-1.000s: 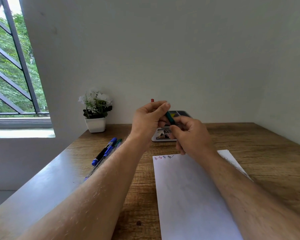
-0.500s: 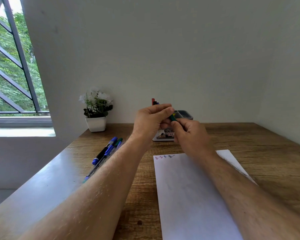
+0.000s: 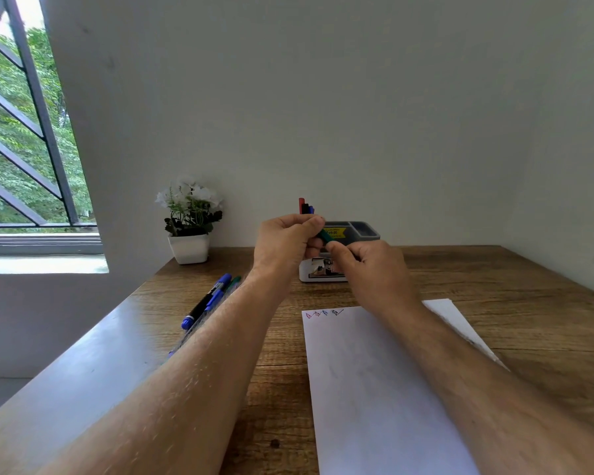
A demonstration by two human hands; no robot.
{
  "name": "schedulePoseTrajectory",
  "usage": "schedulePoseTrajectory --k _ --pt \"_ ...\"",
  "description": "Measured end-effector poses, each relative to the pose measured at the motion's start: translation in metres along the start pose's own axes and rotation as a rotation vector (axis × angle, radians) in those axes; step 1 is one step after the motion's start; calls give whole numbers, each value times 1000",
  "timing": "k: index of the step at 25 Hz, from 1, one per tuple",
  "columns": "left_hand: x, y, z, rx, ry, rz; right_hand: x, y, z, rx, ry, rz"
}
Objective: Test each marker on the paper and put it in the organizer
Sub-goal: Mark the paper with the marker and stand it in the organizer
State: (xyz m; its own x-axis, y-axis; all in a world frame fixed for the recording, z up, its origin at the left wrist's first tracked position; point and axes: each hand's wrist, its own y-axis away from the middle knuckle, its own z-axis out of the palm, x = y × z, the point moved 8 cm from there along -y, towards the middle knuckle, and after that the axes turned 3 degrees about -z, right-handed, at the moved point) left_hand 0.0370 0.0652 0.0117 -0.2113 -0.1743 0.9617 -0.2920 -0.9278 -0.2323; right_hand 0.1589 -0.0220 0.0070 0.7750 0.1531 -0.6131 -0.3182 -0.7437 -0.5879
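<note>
Both hands hold one green marker [image 3: 327,236] in the air above the desk, in front of the grey organizer [image 3: 355,230]. My left hand [image 3: 287,243] grips its upper end and my right hand [image 3: 367,267] pinches its lower part; most of the marker is hidden by fingers. Red, black and blue markers [image 3: 305,206] stand upright in the organizer behind my left hand. The white paper [image 3: 374,382] lies below, with small red, blue and dark scribbles [image 3: 324,313] along its top edge. Several loose markers [image 3: 208,301] lie on the desk at the left, partly under my left forearm.
A white pot of white flowers [image 3: 189,231] stands at the back left by the wall. A small white box [image 3: 318,273] sits in front of the organizer. The wooden desk [image 3: 515,289] meets walls at the back and right; a barred window is at the far left.
Both hands have risen slightly and drawn closer together around the green marker, so less of the marker shows between them than a second ago.
</note>
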Motion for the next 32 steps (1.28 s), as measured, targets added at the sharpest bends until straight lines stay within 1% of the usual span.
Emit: schedulePoseTrajectory --k 5,11,14,18,20,23,27,29,32 --pt "4 -2 -1 -4 19 16 5 2 -6 43 -107 -1" --pt "9 -4 -13 33 180 2 9 3 -9 54 -179 19" --pt "9 -1 -11 -12 304 -33 11 3 -12 93 -202 40" --pt "6 0 -1 -102 436 -81 8 3 -15 120 -360 20" --pt "6 0 3 -140 405 -99 5 4 -19 137 -396 -6" --pt "8 0 6 -161 316 -57 1 5 -22 164 -437 -37" --pt "8 -1 7 -167 333 -48 -3 6 -33 238 -470 -107" --pt "6 -2 7 -159 318 -51 1 5 -35 261 -454 -103" --pt "5 -2 8 -152 239 -54 9 3 -30 239 -465 -36"
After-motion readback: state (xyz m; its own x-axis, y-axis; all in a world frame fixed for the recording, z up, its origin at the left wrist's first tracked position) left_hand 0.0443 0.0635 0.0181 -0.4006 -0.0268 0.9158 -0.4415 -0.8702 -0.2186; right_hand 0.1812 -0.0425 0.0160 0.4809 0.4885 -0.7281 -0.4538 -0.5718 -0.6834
